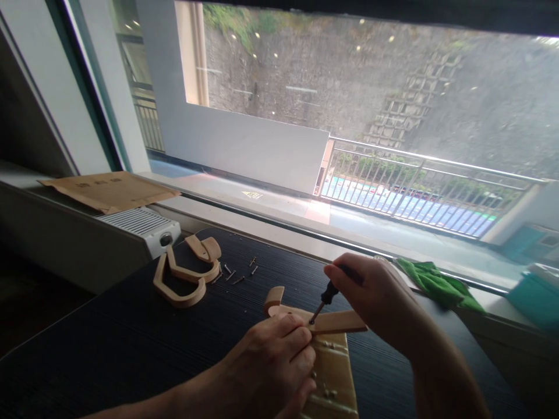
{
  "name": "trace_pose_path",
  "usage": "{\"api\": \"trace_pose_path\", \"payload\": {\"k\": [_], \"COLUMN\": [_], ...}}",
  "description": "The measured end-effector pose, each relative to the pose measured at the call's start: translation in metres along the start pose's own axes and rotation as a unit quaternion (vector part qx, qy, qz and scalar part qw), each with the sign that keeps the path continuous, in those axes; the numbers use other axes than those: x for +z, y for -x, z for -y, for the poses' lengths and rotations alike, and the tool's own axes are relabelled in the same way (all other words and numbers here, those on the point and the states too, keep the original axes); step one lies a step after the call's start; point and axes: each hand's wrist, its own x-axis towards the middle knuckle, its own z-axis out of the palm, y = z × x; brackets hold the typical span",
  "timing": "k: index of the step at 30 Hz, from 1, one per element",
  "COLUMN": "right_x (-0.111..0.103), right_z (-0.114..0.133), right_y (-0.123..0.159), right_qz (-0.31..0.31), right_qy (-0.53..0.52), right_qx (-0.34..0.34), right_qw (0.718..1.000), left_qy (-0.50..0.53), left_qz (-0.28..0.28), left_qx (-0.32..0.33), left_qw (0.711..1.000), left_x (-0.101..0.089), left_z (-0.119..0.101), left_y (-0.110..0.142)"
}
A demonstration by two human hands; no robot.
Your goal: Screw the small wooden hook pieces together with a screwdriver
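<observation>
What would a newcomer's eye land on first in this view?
Probably the bright window filling the upper part, with a railing and a rough slope beyond. Next, low and right of centre, the right hand holds a screwdriver to a screw in a wooden hook, which the left hand steadies.
</observation>
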Motion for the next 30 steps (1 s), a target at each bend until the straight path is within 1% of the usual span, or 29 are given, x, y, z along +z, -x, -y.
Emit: {"api": "trace_pose_path", "payload": {"k": [2,6,10,13,17,20,22,25,27,30], "right_x": [-0.002,-0.004,-0.002,-0.001,-0.002,-0.003,-0.003,-0.002,-0.001,-0.002], "right_z": [0.001,0.004,0.004,0.001,-0.004,-0.005,-0.004,-0.001,0.0,0.0], "right_y": [0.001,0.006,0.009,0.005,-0.002,-0.001,0.002,0.007,0.008,0.006], "right_qz": [-0.003,-0.011,0.02,0.03,-0.003,-0.016,-0.017,-0.026,-0.025,-0.005], "right_qy": [0.005,-0.04,-0.083,-0.09,-0.012,0.024,0.015,-0.004,-0.015,-0.038], "right_qx": [-0.001,-0.048,-0.071,-0.053,-0.001,0.011,-0.005,-0.047,-0.067,-0.062], "right_qw": [1.0,0.998,0.994,0.994,1.0,1.0,1.0,0.999,0.997,0.997], "left_qy": [0.0,-0.005,-0.007,-0.005,-0.002,-0.001,-0.002,-0.009,-0.011,-0.007], "left_qz": [-0.004,-0.009,0.003,0.001,0.009,0.015,0.01,-0.006,-0.007,0.008], "left_qx": [0.0,0.007,0.002,0.001,-0.006,-0.006,-0.002,0.004,0.006,0.003], "left_qw": [1.0,1.0,1.0,1.0,1.0,1.0,1.0,1.0,1.0,1.0], "left_x": [0.0,-0.001,-0.003,-0.003,-0.003,-0.003,-0.002,0.0,0.001,-0.001], "left_z": [0.0,0.0,0.0,-0.001,-0.001,0.0,0.001,0.002,0.002,0.001], "left_y": [0.0,0.0,-0.001,-0.001,-0.001,0.0,0.0,0.0,0.0,-0.001]}}
